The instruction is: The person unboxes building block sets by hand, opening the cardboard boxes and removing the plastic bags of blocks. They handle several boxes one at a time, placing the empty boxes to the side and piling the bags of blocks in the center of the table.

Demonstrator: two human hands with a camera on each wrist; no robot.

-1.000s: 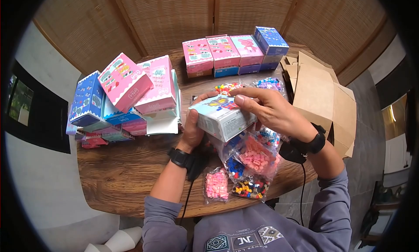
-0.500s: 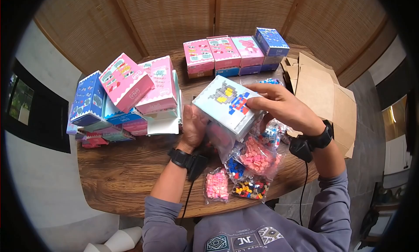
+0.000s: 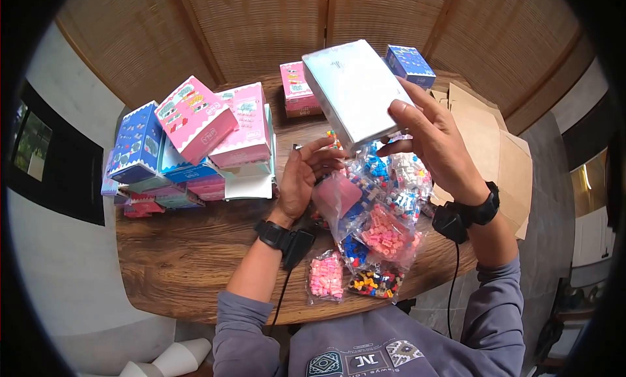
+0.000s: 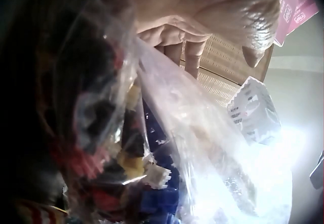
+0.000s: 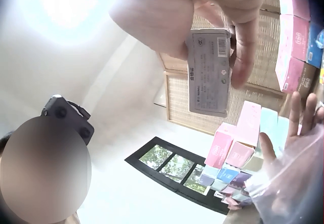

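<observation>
My right hand (image 3: pixel 438 139) grips a pale blue cardboard box (image 3: pixel 355 87) by its right side, thumb on the glossy top face, held up over the bags. In the right wrist view the box's printed end (image 5: pixel 208 72) shows small text and a barcode. Lower and to the left, my left hand (image 3: pixel 305 181) holds nothing; its fingers are loosely bent beside the heap of clear bags. These bags hold small building bricks: pink bricks (image 3: pixel 385 232), blue ones, and mixed colours (image 3: pixel 375 282). A clear bag (image 4: pixel 172 102) fills much of the left wrist view.
Pink and blue boxes (image 3: pixel 195 119) are piled at the table's left. More boxes (image 3: pixel 297 83) stand along the back, partly hidden behind the raised box. Opened brown cardboard (image 3: pixel 486 142) lies at the right. A cable (image 3: pixel 280 299) runs from each wrist camera.
The box has risen away from the left hand in the right hand's grip, tilting so its pictured face gives way to a plain pale one. The left hand has let go and stays low.
</observation>
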